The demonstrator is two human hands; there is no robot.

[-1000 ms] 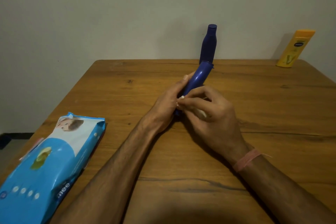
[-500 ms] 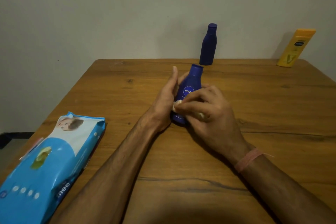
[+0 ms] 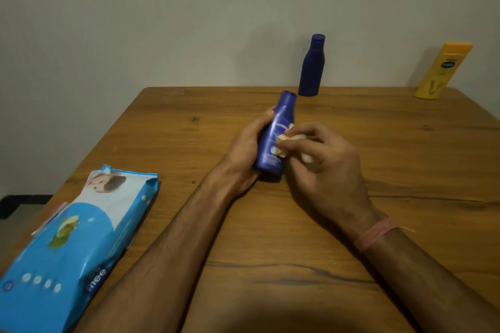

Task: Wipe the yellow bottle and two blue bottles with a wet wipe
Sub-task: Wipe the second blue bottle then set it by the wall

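Note:
My left hand (image 3: 244, 147) grips a blue lotion bottle (image 3: 276, 134) from its left side, cap pointing away from me, base near the table. My right hand (image 3: 322, 162) holds a bunched white wet wipe (image 3: 284, 140) pressed against the bottle's labelled front. A second, darker blue bottle (image 3: 311, 66) stands upright at the table's far edge by the wall. The yellow bottle (image 3: 442, 70) leans against the wall at the far right corner.
A blue pack of wet wipes (image 3: 73, 246) lies on the near left of the wooden table (image 3: 405, 170), partly over its left edge. A grey wall rises behind the far edge.
The held blue bottle has turned from lying tilted to more upright with its label towards me. My right hand with the wipe has moved up along the bottle's front.

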